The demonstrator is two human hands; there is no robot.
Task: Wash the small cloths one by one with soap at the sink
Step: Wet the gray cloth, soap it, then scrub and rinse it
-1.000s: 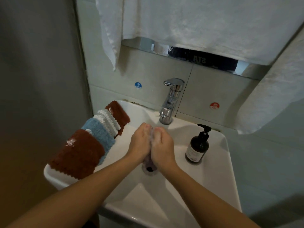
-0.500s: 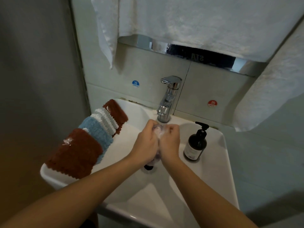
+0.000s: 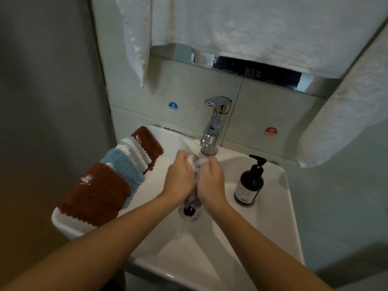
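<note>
A small purple-grey cloth (image 3: 193, 196), sudsy at its top, hangs squeezed between my two hands over the white sink (image 3: 270, 223). My left hand (image 3: 179, 177) and my right hand (image 3: 211, 179) both grip it, fingers curled, just under the chrome tap (image 3: 214, 127). Most of the cloth is hidden by my palms; its lower end dangles above the drain (image 3: 189, 211). A row of folded cloths lies over the sink's left rim: a brown cloth (image 3: 94, 194), a blue cloth (image 3: 123, 166), white cloths (image 3: 134, 152) and a second brown cloth (image 3: 149, 141).
A dark pump bottle of soap (image 3: 249, 183) stands on the sink's right ledge. White towels (image 3: 241, 28) hang above and at the right. A wall closes in the left side. Cold and hot stickers flank the tap.
Both hands have moved up from over the drain to just under the tap spout, still pressed together on the cloth. Suds now show at the cloth's top.
</note>
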